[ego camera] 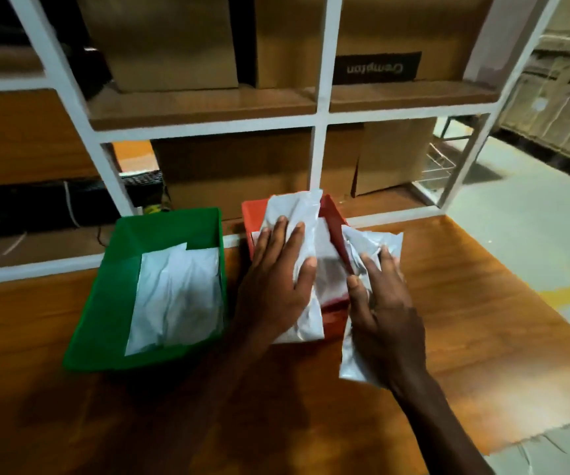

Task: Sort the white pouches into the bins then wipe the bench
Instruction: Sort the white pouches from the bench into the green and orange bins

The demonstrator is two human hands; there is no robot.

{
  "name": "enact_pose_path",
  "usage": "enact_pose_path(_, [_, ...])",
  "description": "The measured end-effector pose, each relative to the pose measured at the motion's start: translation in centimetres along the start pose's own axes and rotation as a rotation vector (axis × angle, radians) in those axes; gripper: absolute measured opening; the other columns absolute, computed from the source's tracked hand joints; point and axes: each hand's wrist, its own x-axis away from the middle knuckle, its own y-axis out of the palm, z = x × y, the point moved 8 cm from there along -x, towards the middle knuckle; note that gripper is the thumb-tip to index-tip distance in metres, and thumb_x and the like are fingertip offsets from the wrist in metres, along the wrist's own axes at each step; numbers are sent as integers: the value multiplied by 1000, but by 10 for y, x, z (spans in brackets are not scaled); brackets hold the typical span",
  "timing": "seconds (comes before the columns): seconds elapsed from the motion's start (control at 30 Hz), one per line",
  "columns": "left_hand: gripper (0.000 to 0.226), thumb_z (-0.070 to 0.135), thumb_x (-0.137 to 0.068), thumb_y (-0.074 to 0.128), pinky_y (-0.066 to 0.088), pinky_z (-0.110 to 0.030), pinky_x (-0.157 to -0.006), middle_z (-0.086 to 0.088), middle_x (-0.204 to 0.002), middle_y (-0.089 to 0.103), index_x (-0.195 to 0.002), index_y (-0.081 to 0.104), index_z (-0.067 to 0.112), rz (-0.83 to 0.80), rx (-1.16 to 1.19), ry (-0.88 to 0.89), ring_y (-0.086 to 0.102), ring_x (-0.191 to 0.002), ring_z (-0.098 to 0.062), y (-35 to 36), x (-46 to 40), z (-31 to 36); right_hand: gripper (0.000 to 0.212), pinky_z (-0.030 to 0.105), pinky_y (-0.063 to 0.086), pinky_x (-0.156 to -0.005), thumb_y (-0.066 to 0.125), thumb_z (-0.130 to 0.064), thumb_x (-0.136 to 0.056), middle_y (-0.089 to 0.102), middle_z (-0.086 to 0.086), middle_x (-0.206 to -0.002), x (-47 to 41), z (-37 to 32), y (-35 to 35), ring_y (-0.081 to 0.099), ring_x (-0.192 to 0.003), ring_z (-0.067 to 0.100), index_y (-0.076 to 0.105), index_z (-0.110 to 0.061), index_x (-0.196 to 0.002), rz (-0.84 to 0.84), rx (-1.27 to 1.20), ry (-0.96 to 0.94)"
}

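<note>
A green bin (119, 265) stands on the wooden bench (475, 320) with a white pouch (177, 296) lying flat in it. To its right is a red bin (333, 219), mostly covered by a long white pouch (305, 228). My left hand (278, 279) presses flat on that pouch with straight fingers. My right hand (384, 303) rests with spread fingers on another crumpled white pouch (357, 358) that lies against the red bin's right side and on the bench.
A white-framed shelf unit (321, 125) with brown cardboard boxes (235, 166) rises right behind the bins. The bench edge drops off at the right to a grey floor (533, 217). Cables lie on the lower shelf at far left.
</note>
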Motion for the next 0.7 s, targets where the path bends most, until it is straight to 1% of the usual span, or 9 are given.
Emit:
enact_pose_path(0.1, [62,49,-96,36,11,-42,-124,-1,-164,19,-154,31,27,-43,-62,-109,10,-152,-27,35,-38,-10,57,52,34,-117,34,-51,-100,25,1,-165,-31,14,-6,20,-153,21,43,-25,-150,-58,-24,-63])
enact_pose_path(0.2, [63,49,-96,33,14,-47,-123,-5,-164,20,-154,30,26,-102,-163,-185,14,-151,-32,64,-56,-27,58,48,31,-119,34,-52,-100,24,-1,-165,-56,23,-8,18,-153,19,43,-25,-150,-88,-46,-90])
enact_pose_path(0.27, [63,49,-96,32,16,-49,-122,-7,-163,21,-154,30,24,-146,-233,-225,17,-150,-35,79,-64,-39,58,49,31,-119,34,-53,-100,24,-2,-165,-69,27,-5,18,-153,19,43,-26,-151,-100,-59,-107])
enact_pose_path(0.37, [66,51,-95,26,18,-54,-119,-11,-162,23,-154,30,20,-268,-350,-257,22,-147,-40,101,-71,-63,58,51,34,-118,33,-54,-100,23,-4,-165,-81,30,2,18,-153,18,42,-28,-151,-128,-63,-120])
enact_pose_path(0.47, [68,50,-95,28,26,-61,-114,-21,-157,31,-150,39,12,-372,-383,-250,33,-139,-49,125,-70,-83,56,52,37,-115,33,-53,-100,23,-5,-166,-89,33,9,18,-153,18,42,-29,-150,-135,-46,-123])
enact_pose_path(0.5, [66,49,-97,30,23,-61,-116,-20,-159,27,-152,35,12,-384,-393,-265,30,-141,-49,132,-70,-90,56,52,38,-114,33,-53,-100,23,-5,-166,-92,33,11,19,-153,19,42,-29,-150,-137,-40,-123])
enact_pose_path(0.57, [68,54,-100,26,2,-55,-121,-12,-166,0,-158,9,22,-482,-427,-342,4,-151,-40,151,-63,-106,56,53,38,-113,31,-54,-100,22,-5,-166,-97,32,17,19,-153,21,40,-31,-150,-145,-28,-129])
enact_pose_path(0.6, [69,57,-100,23,-5,-52,-121,-8,-166,-11,-158,-1,26,-529,-435,-371,-7,-151,-36,160,-60,-113,56,52,39,-113,31,-55,-100,22,-5,-166,-98,31,19,19,-153,21,40,-32,-150,-151,-25,-129])
enact_pose_path(0.7, [72,60,-100,21,-10,-52,-120,-8,-163,-22,-157,-10,29,-601,-463,-374,-17,-150,-36,169,-58,-114,56,51,39,-113,30,-56,-99,21,-6,-166,-101,28,28,17,-154,20,40,-34,-149,-173,-29,-126])
